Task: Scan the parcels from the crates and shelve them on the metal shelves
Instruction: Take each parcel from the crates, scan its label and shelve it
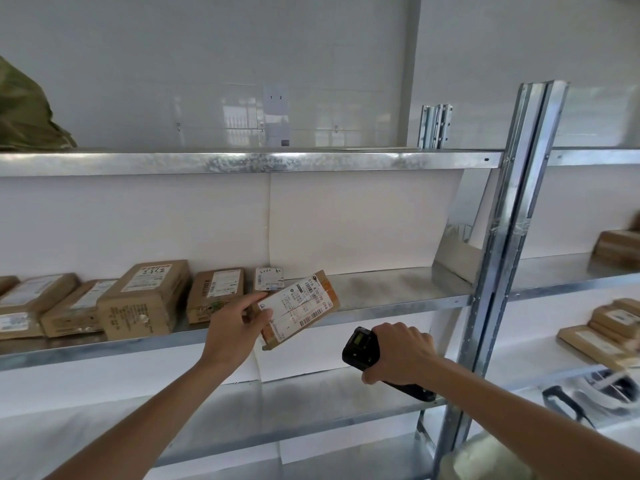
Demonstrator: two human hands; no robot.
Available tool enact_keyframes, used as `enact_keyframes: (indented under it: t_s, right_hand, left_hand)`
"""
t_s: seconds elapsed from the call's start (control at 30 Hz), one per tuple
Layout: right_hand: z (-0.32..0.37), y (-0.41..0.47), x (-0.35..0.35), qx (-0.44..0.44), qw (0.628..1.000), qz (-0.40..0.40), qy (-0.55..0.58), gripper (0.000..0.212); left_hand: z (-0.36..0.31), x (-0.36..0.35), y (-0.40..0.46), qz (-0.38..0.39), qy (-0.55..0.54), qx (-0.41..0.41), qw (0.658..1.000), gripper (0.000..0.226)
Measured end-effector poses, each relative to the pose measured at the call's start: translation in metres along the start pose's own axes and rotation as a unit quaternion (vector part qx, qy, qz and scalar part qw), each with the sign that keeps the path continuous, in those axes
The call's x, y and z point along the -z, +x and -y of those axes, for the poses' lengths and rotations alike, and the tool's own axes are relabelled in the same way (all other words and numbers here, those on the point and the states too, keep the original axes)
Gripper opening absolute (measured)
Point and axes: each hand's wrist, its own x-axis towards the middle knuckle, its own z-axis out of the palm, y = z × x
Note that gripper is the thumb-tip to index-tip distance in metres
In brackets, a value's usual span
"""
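Middle shelf (398, 287) – a row of brown boxes (145, 299) lies at its left, its right part bare. Left hand (235, 329) holds a flat parcel (299, 306) tilted at the shelf's front edge, label up, fingers clamped on its left end. Right hand (398, 355) – fingers wrapped round a black scanner (362, 348) just below the parcel. A steel upright (502, 254) stands to the right, more parcels (606, 327) beyond it

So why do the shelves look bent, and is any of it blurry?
Head view: the wide-angle lens bows the middle shelf and tilts the steel upright; boxes at the right edge smear with blur; the label on the held parcel stays fairly sharp; the wall tiles carry soft window reflections.
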Motion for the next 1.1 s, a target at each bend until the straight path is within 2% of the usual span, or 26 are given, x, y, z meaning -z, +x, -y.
enact_keyframes:
  t_s: [0.37, 0.57, 0.7, 0.87, 1.0, 1.1]
  right_hand:
    - [-0.007, 0.010, -0.003, 0.000, 0.998, 0.007, 0.056, 0.061]
    - [0.012, 0.016, -0.008, 0.045, 0.968, 0.000, 0.245, 0.061]
    - [0.024, 0.027, -0.018, 0.068, 0.944, -0.020, 0.323, 0.063]
    - [0.025, 0.059, -0.032, 0.089, 0.930, -0.024, 0.355, 0.082]
    - [0.015, 0.104, -0.039, 0.111, 0.926, -0.016, 0.359, 0.082]
    - [0.005, 0.143, -0.043, 0.117, 0.928, 0.010, 0.354, 0.075]
  left_hand:
    - [-0.008, -0.011, 0.004, -0.001, -0.012, 0.009, 1.000, 0.027]
    - [-0.008, -0.036, 0.002, -0.005, -0.065, 0.064, 0.996, 0.027]
    - [-0.004, -0.052, 0.004, 0.005, -0.121, 0.117, 0.986, 0.028]
    - [0.009, -0.069, 0.017, 0.012, -0.156, 0.179, 0.971, 0.034]
    - [0.016, -0.088, 0.039, 0.010, -0.178, 0.201, 0.963, 0.031]
    - [0.023, -0.103, 0.057, 0.020, -0.197, 0.225, 0.954, 0.037]
